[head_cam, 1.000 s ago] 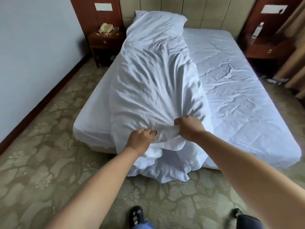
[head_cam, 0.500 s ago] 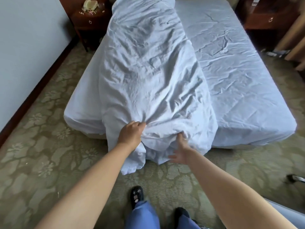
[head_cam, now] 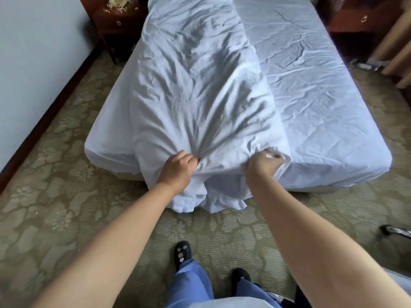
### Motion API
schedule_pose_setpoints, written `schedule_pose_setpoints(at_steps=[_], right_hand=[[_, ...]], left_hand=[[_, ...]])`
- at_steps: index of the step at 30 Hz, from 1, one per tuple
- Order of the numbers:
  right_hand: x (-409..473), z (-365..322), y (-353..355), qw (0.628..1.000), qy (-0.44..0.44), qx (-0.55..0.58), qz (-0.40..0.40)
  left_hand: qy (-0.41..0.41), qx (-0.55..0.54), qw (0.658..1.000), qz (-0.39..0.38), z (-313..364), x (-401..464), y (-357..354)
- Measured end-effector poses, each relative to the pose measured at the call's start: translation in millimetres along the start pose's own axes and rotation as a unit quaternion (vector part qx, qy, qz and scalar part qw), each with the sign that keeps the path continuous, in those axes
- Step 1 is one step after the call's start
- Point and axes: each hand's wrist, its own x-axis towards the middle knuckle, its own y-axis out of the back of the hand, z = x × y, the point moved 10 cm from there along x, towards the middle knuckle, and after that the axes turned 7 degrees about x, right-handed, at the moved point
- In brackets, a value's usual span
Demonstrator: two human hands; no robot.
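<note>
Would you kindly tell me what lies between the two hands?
In the head view, only bunched white duvet spans between the left hand and right hand.

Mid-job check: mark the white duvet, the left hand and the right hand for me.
white duvet (head_cam: 195,90), head view, creased middle of its top side.
left hand (head_cam: 178,168), head view, back of the hand.
right hand (head_cam: 263,165), head view, back of the hand.

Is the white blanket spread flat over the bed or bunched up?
Bunched up: the crumpled white duvet covers only a strip of the white-sheeted bed, its near end gathered in the left hand and right hand.
</note>
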Motion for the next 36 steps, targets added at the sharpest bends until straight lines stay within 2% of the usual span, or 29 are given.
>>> schedule_pose_setpoints(at_steps=[1, 3, 5, 7, 8, 9, 11, 13, 14, 16, 21, 25, 28, 33, 36], right_hand=[[-2, 12, 25, 0.997, 0.011, -0.071, 0.028], [7, 54, 74, 0.982, -0.022, -0.175, 0.066], [20, 106, 109, 0.952, -0.107, -0.284, 0.026], [31, 141, 130, 0.872, -0.176, -0.454, -0.044], [32, 143, 131, 0.829, -0.176, -0.525, -0.074], [34, 140, 125, 0.809, -0.160, -0.559, -0.093], [35, 130, 94, 0.811, -0.105, -0.554, -0.157], [30, 122, 65, 0.841, -0.081, -0.495, -0.203], [25, 117, 49, 0.842, -0.069, -0.483, -0.229], [18, 116, 23, 0.828, -0.055, -0.487, -0.272], [6, 127, -40, 0.798, -0.032, -0.494, -0.342], [4, 146, -98, 0.757, 0.000, -0.528, -0.385], [6, 168, -145, 0.716, 0.033, -0.565, -0.408], [7, 201, -227, 0.610, 0.138, -0.647, -0.437], [16, 225, -258, 0.570, 0.171, -0.679, -0.429]], left_hand=[[0.000, 0.009, 0.999, -0.046, 7, -11, -18], [0.026, -0.015, 0.975, -0.222, 14, -48, -71], [0.054, -0.028, 0.907, -0.417, 16, -106, -122], [0.067, 0.004, 0.876, -0.478, 13, -139, -142], [0.080, 0.014, 0.868, -0.490, 9, -147, -147], [0.093, 0.019, 0.862, -0.498, 6, -151, -151], [0.110, 0.010, 0.856, -0.506, 5, -147, -156], [0.133, -0.020, 0.858, -0.495, 6, -131, -155], [0.154, -0.042, 0.861, -0.484, 4, -124, -154], [0.209, -0.089, 0.857, -0.462, -4, -113, -158], [0.380, -0.207, 0.818, -0.377, -39, -105, -167], [0.501, -0.298, 0.754, -0.301, -93, -99, -196], [0.556, -0.352, 0.706, -0.263, -132, -95, -222], [0.594, -0.336, 0.693, -0.232, -202, -84, -262], [0.681, -0.325, 0.631, -0.178, -241, -102, -283]])
